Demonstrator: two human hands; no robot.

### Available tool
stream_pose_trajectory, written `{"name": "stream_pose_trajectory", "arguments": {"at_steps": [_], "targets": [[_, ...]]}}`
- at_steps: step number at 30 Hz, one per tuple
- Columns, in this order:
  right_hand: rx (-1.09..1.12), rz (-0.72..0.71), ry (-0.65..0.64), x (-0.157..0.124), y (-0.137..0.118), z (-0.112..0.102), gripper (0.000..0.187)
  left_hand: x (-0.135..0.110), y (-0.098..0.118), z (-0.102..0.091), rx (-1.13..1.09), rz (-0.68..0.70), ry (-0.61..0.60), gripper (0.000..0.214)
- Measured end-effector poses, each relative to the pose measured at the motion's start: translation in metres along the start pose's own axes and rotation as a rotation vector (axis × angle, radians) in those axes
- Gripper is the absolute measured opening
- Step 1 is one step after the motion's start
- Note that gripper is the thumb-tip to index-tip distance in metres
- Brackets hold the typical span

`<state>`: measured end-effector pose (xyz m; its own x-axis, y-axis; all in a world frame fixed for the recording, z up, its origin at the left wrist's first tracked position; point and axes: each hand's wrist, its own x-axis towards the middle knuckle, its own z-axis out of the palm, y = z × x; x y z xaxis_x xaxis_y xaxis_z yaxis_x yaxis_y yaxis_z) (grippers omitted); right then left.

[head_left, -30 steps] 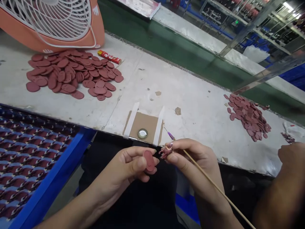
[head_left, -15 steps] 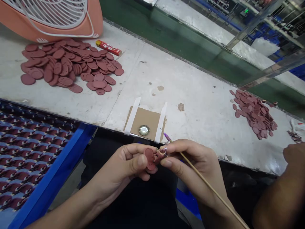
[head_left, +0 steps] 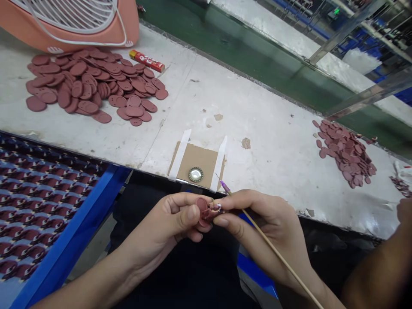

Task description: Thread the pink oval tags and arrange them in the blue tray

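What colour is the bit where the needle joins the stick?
The needle's base is purple, seen in the head view.

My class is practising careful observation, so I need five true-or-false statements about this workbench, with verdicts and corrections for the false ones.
1. The left hand holds a reddish oval piece. True.
2. The right hand holds a small figure and a thin stick. True.
3. The two hands are held far apart. False: they are close together.
4. A round, cap-like piece lies on a piece of cardboard. True.
5. Only one white strip lies across the cardboard. False: there are two white strips, one along each side.
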<state>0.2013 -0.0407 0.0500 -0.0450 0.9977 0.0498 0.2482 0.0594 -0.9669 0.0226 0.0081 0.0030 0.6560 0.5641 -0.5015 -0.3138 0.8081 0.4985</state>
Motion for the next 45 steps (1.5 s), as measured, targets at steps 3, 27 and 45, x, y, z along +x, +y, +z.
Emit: {"name": "stream_pose_trajectory", "arguments": {"at_steps": [3, 27, 45], "targets": [[-0.046, -0.014, 0.008, 0.001, 0.000, 0.001, 0.016, 0.000, 0.000, 0.000, 0.002, 0.010, 0.007, 0.032], [-0.151, -0.061, -0.027, 0.007, -0.004, 0.000, 0.012, 0.002, -0.002, -0.002, -0.018, -0.021, 0.001, 0.028], [-0.163, -0.283, -0.077, 0.004, -0.011, 0.008, 0.016, -0.011, -0.003, 0.001, -0.056, 0.021, 0.007, 0.026]]}}
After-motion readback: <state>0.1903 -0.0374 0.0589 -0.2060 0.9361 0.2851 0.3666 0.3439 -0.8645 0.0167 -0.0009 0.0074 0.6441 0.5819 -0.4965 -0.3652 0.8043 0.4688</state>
